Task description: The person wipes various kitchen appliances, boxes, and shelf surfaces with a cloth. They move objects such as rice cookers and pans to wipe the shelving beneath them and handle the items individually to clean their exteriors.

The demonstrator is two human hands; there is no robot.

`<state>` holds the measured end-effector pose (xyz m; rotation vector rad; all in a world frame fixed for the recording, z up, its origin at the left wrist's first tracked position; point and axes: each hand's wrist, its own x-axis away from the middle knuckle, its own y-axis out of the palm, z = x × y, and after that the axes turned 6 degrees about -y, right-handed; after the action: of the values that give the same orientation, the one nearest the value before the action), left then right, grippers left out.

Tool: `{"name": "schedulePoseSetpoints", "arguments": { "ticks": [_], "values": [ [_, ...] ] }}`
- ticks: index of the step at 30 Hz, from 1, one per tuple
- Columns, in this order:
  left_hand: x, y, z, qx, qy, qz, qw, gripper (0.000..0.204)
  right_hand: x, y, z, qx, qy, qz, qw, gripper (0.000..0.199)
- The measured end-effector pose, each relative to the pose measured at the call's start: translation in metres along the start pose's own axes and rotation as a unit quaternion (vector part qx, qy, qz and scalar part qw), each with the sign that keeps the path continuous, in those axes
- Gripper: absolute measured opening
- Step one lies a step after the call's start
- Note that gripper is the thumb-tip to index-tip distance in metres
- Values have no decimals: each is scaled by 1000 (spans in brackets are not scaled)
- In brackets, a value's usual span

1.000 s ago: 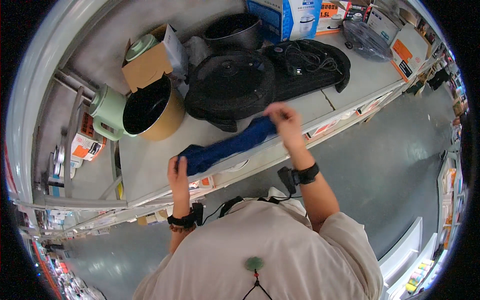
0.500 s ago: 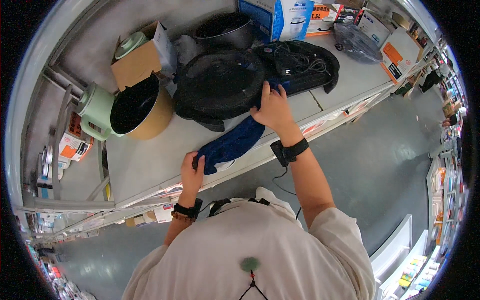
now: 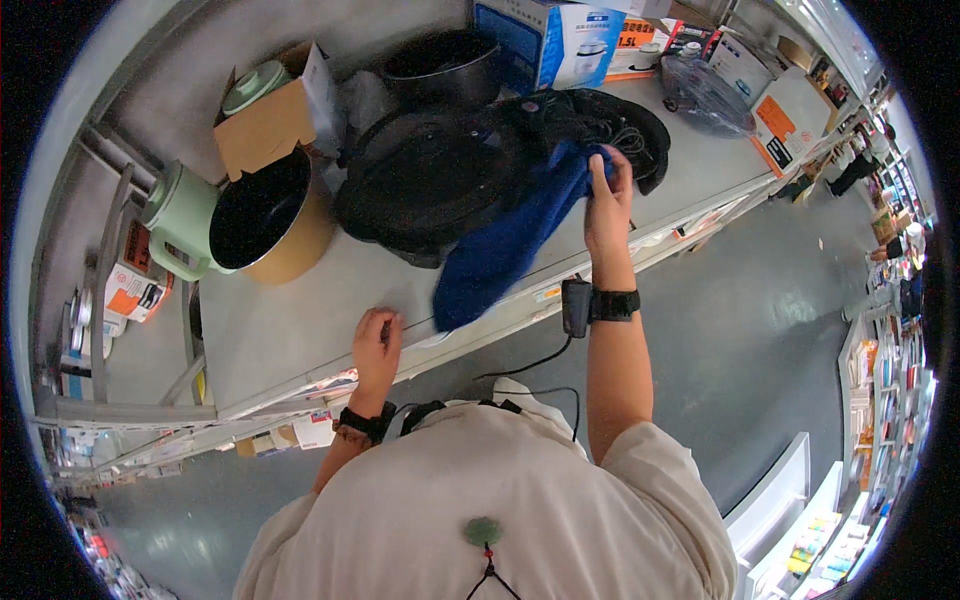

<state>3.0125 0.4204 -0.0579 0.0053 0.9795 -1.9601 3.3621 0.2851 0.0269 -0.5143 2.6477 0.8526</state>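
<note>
Blue cloth [image 3: 510,235] is hanging from my right hand [image 3: 607,205], pinched at its top corner and draping over the black round appliance [image 3: 430,185] toward the shelf [image 3: 290,320] edge. My left hand [image 3: 375,345] is resting loosely curled on the grey surface, seemingly gripping nothing. A gold-sided pot [image 3: 265,215] is sitting nearby.

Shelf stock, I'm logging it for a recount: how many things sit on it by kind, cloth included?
Blue cloth, held by the right hand: 1
Black pots: 2
Black lid: 1
Open brown carton: 1
Green appliance: 1
Blue box: 1
Total: 7
</note>
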Motion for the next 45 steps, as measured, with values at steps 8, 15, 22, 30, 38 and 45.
{"name": "schedulePoseSetpoints", "arguments": {
  "ticks": [8, 15, 22, 30, 38, 45],
  "values": [
    [-3, -2, 16, 25, -9, -17, 1000, 10, 33, 17, 57, 621, -223, -201, 724, 45],
    [1, 12, 10, -52, 71, -22, 996, 31, 84, 19, 21, 385, -218, -205, 873, 29],
    [-4, 37, 82, 77, 91, -148, 982, 46, 120, 74, -31, 60, 175, -327, 927, 31],
    [-68, 29, 91, 168, -18, 91, 981, 18, 28, 67, 12, 423, -287, -212, 833, 34],
    [-61, 10, 17, -77, -26, 125, 989, 19, 89, 61, 3, 403, -281, -275, 826, 40],
    [15, -55, -39, 272, -269, 164, 909, 18, 166, 43, 46, 441, -260, -511, 690, 46]
  ]
}}
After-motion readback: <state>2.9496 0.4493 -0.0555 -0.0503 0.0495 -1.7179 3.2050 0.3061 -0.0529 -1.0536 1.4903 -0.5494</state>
